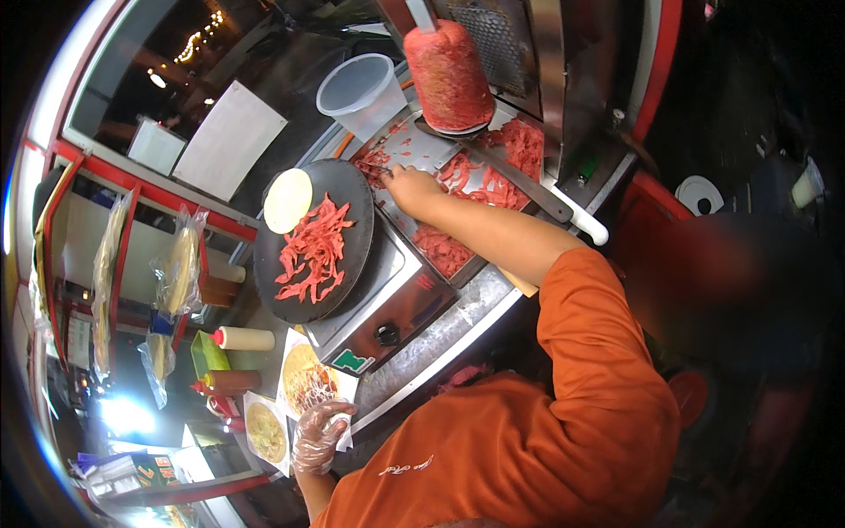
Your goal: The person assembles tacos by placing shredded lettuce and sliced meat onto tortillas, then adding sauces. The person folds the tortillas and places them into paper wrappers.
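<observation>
In a clear plastic glove, my left hand (321, 436) is beside a flatbread topped with shredded meat and white sauce (308, 377) on white paper. Its fingers are bent but apart, with nothing clearly held. My bare right hand (412, 189) reaches to the left edge of a metal tray (429, 157) of shaved red meat (493, 180). Its fingers are closed round something dark and thin that I cannot make out. Between the hands, a round black griddle (356, 255) carries strips of red meat (312, 251) and a pale round flatbread (288, 201).
A vertical meat cone (449, 77) stands over the tray. A long knife with a white handle (576, 216) lies across the tray's right side. Behind are a clear plastic tub (359, 88) and sauce bottles (245, 339) at the left. Another topped flatbread (265, 431) lies near my left hand.
</observation>
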Demonstrator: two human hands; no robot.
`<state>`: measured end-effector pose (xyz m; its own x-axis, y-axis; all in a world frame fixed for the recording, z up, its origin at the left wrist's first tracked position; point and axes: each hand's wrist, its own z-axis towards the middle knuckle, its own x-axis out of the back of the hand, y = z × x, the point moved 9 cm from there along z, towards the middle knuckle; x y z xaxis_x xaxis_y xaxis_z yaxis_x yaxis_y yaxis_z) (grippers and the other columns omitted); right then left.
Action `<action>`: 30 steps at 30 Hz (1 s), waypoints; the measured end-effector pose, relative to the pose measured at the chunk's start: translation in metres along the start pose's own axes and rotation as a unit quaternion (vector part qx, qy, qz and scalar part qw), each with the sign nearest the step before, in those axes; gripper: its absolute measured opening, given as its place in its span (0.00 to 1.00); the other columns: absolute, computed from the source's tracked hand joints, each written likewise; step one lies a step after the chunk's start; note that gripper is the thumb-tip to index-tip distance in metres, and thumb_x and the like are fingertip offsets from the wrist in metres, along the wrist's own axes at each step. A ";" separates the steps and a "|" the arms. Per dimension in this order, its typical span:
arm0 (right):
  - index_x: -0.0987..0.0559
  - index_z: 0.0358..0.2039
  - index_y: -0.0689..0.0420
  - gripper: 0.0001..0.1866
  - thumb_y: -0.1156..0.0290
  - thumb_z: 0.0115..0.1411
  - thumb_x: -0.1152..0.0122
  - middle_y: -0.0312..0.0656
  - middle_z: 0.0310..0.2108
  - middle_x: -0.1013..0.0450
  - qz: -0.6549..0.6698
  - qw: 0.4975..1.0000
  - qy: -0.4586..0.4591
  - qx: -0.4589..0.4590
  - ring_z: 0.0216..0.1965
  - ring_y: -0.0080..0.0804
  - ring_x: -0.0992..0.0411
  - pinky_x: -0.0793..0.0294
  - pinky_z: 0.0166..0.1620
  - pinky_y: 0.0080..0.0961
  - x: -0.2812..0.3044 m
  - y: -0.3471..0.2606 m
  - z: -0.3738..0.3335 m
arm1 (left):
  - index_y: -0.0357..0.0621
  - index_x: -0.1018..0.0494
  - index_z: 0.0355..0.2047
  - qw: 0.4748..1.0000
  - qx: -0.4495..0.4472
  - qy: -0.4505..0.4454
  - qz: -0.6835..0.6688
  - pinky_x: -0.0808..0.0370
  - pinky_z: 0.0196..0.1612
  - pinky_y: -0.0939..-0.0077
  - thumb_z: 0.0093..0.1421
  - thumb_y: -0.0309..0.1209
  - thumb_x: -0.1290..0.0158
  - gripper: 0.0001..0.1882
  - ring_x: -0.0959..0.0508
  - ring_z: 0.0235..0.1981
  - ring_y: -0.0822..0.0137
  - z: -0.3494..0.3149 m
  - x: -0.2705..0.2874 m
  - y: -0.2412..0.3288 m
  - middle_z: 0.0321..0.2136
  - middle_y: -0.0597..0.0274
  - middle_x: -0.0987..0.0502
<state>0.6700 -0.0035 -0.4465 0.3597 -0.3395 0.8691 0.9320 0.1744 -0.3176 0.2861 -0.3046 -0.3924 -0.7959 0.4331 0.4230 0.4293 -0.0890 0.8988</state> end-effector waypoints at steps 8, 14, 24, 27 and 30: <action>0.22 0.61 0.49 0.20 0.69 0.71 0.51 0.55 0.43 0.24 0.027 0.998 -0.010 -0.053 0.43 0.58 0.20 0.20 0.45 0.52 0.014 0.017 -0.026 | 0.35 0.24 0.50 0.968 0.010 0.195 -0.158 0.22 0.58 0.58 0.72 0.36 0.43 0.16 0.16 0.45 0.57 -0.054 0.081 -0.095 0.41 0.52 0.17; 0.21 0.61 0.49 0.20 0.69 0.72 0.50 0.56 0.40 0.24 -0.018 1.000 -0.010 -0.004 0.42 0.59 0.21 0.21 0.45 0.54 0.021 0.002 -0.044 | 0.36 0.25 0.52 0.902 0.072 0.366 -0.216 0.19 0.55 0.62 0.74 0.36 0.45 0.15 0.17 0.42 0.62 -0.099 0.144 -0.180 0.38 0.55 0.18; 0.25 0.65 0.45 0.22 0.60 0.73 0.48 0.62 0.47 0.23 -0.013 0.986 -0.041 -0.162 0.51 0.63 0.22 0.23 0.52 0.56 0.056 0.046 -0.055 | 0.39 0.26 0.53 0.803 0.097 0.492 -0.320 0.22 0.55 0.69 0.75 0.41 0.45 0.18 0.22 0.44 0.69 -0.168 0.170 -0.263 0.39 0.65 0.24; 0.29 0.67 0.45 0.23 0.60 0.75 0.51 0.63 0.51 0.25 0.013 0.974 -0.037 -0.223 0.50 0.66 0.23 0.23 0.52 0.58 0.064 0.039 -0.064 | 0.40 0.26 0.53 0.795 0.093 0.504 -0.324 0.23 0.56 0.68 0.75 0.43 0.45 0.18 0.23 0.44 0.68 -0.169 0.174 -0.268 0.39 0.64 0.25; 0.29 0.67 0.46 0.22 0.61 0.75 0.52 0.64 0.52 0.27 -0.030 0.978 -0.042 -0.201 0.50 0.66 0.22 0.23 0.52 0.58 0.069 0.020 -0.070 | 0.40 0.27 0.53 0.810 0.086 0.493 -0.306 0.23 0.57 0.68 0.75 0.45 0.45 0.20 0.23 0.45 0.68 -0.166 0.181 -0.265 0.39 0.64 0.25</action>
<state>0.7169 -0.0879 -0.4195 0.3148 -0.2570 0.9137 0.8997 -0.2260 -0.3735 -0.0430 -0.3518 -0.5351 -0.7992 -0.5861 -0.1333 -0.1888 0.0342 0.9814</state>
